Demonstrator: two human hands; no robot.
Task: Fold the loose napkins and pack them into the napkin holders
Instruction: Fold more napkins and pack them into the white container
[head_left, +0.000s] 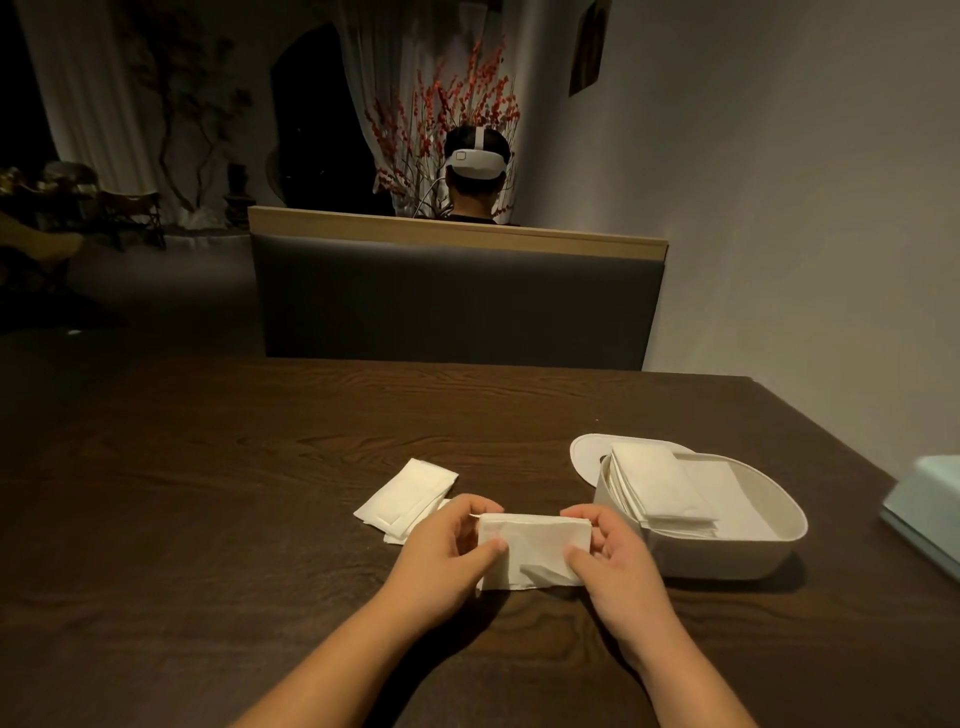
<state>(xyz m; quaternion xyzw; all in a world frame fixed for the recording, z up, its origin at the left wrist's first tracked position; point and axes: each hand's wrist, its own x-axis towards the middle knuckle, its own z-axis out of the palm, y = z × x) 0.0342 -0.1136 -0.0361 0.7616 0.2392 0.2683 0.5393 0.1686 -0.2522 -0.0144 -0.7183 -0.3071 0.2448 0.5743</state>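
Napkin in hands: folded white napkin held just above the dark wooden surface, near its front edge.
Left hand: pinches the napkin's left end, thumb on top.
Right hand: pinches the right end likewise.
Loose napkins: small overlapping pile on the surface, just left of the hands.
Napkin holder: white oval tub at right, a napkin stack leaning inside; its lid lies behind, touching it.

The pale green box runs off the right edge, blurred. The left hand covers part of the loose napkins. The stacked napkins hide the holder's floor and part of the lid behind it.
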